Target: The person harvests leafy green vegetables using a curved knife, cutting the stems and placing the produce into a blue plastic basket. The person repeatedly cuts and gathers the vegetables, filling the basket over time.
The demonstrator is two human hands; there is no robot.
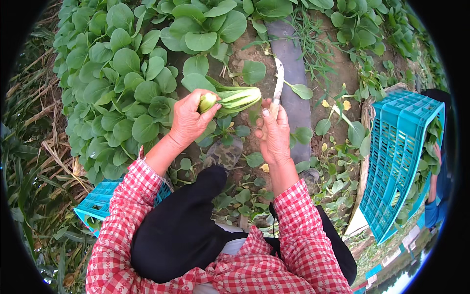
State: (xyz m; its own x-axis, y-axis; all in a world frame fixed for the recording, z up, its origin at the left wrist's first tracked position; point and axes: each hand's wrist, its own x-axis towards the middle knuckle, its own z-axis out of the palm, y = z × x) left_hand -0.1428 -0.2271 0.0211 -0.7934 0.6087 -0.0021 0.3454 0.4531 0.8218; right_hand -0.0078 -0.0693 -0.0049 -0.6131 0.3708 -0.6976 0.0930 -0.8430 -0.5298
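Observation:
In the middle of the head view, my left hand (192,114) grips a small bok choy, its pale base (207,102) showing between thumb and fingers. Beside it, a larger bok choy with light green stalks (240,98) points its base to the right; how it is held is partly hidden by my fingers. My right hand (273,128) is closed around the light handle of a harvesting knife (279,79). Its curved, soiled blade points up, apart from the bok choy. Below both hands is a camouflage shoe (224,150) among small plants.
Dense leafy greens (121,88) grow at the left and top. A dark strip (290,92) runs along the soil on the right. A teal plastic crate (394,158) with greens stands far right, near another person's arm (433,189). Another teal crate (97,200) is at lower left.

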